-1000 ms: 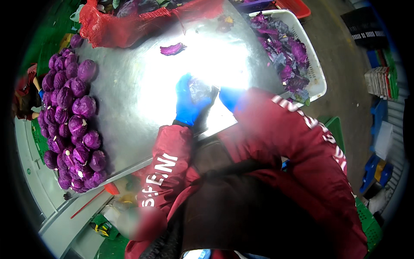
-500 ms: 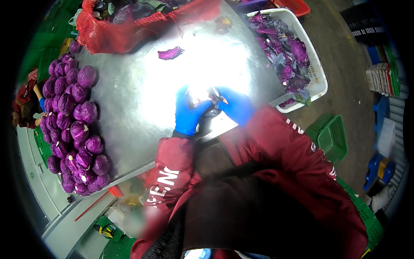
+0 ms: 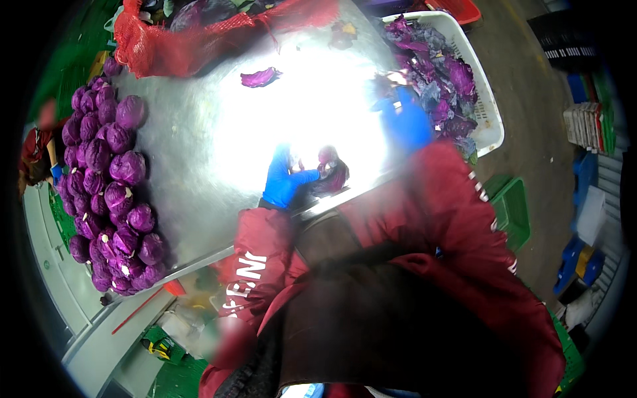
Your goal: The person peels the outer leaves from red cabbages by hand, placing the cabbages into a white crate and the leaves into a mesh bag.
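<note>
My left hand, in a blue glove, grips a small red cabbage near the front edge of the shiny steel table. My right hand, also blue-gloved and blurred, is out to the right, at the edge of a white crate full of purple cabbage leaves. Something purple shows at its fingertips, but the blur hides whether it is held. My red sleeves fill the lower middle of the view.
A heap of red cabbages lines the table's left side. A red net sack lies at the far end, with a loose purple leaf near it. A green crate stands on the floor at right. Another person is at the left edge.
My right hand has left the cabbage and swung right to the white crate. My left hand stays on the cabbage near the table's front edge.
</note>
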`<state>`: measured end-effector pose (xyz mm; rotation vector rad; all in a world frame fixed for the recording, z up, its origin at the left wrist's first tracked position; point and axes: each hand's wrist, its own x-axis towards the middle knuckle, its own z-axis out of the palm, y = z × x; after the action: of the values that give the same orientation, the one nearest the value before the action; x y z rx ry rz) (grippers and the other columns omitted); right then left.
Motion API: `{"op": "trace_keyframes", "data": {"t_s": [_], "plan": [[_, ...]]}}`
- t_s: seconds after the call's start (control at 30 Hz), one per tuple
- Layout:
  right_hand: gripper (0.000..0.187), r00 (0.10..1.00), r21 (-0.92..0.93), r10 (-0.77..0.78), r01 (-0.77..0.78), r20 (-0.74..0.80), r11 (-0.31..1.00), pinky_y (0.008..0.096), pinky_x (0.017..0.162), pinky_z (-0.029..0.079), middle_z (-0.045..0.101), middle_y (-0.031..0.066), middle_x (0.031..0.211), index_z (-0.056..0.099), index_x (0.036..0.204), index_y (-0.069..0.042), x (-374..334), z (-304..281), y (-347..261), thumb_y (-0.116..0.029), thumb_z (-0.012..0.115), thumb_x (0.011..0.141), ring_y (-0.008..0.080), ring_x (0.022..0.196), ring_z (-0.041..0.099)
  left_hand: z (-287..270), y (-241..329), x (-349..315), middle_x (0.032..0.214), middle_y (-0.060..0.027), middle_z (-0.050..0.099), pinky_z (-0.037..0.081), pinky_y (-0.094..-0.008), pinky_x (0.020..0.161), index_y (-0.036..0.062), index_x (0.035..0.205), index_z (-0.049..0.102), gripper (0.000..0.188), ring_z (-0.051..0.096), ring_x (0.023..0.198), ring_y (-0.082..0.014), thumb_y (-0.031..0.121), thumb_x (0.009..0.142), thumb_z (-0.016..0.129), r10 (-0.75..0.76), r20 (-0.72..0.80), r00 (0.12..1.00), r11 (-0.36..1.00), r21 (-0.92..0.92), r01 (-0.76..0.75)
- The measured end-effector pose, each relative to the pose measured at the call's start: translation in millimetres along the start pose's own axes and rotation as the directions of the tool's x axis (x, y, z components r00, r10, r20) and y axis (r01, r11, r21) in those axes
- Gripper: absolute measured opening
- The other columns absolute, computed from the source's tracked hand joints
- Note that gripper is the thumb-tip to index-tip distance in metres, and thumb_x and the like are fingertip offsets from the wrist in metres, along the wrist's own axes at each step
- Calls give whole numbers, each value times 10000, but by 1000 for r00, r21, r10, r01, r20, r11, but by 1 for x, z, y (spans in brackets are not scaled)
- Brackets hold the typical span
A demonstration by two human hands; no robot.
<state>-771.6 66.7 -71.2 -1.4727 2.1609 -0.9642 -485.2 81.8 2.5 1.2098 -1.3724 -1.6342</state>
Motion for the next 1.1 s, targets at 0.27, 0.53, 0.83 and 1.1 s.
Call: {"op": "trace_keyframes", "data": {"t_s": [0.27, 0.53, 0.83, 1.1], "plan": [[448, 729, 297, -112, -129, 675, 946, 339, 761, 512, 671, 103, 947, 592, 1184, -148, -45, 9, -111, -372, 647, 800, 260, 838, 652, 24, -18, -6, 1374, -157, 380, 300, -365, 1068, 7, 1389, 289, 850, 364, 1280, -267, 68, 691, 770, 182, -186, 966, 879, 470, -75], [211, 894, -145, -91, 170, 439, 975, 456, 646, 499, 652, 144, 800, 627, 967, -69, -4, 37, -34, -182, 542, 810, 343, 729, 632, 19, -17, -11, 1335, -167, 394, 325, -375, 1053, -12, 1382, 288, 921, 386, 1256, -290, 107, 635, 813, 139, -142, 980, 799, 601, -26], [424, 811, 200, -47, -87, 584, 976, 340, 782, 495, 668, 85, 973, 567, 1210, -133, -44, 12, -131, -385, 544, 869, 254, 851, 643, 25, -5, 14, 1294, -157, 446, 381, -346, 1013, -2, 1381, 296, 899, 455, 1191, -255, 81, 645, 806, 46, -200, 979, 878, 476, 55], [414, 775, 148, 34, -163, 631, 975, 332, 753, 485, 676, 103, 927, 671, 1035, -144, -11, 15, -109, -458, 559, 789, 252, 816, 640, 21, -8, 21, 1341, -139, 424, 363, -367, 1040, 15, 1381, 314, 885, 429, 1232, -248, 61, 645, 803, 118, -71, 990, 919, 387, -82]]}}
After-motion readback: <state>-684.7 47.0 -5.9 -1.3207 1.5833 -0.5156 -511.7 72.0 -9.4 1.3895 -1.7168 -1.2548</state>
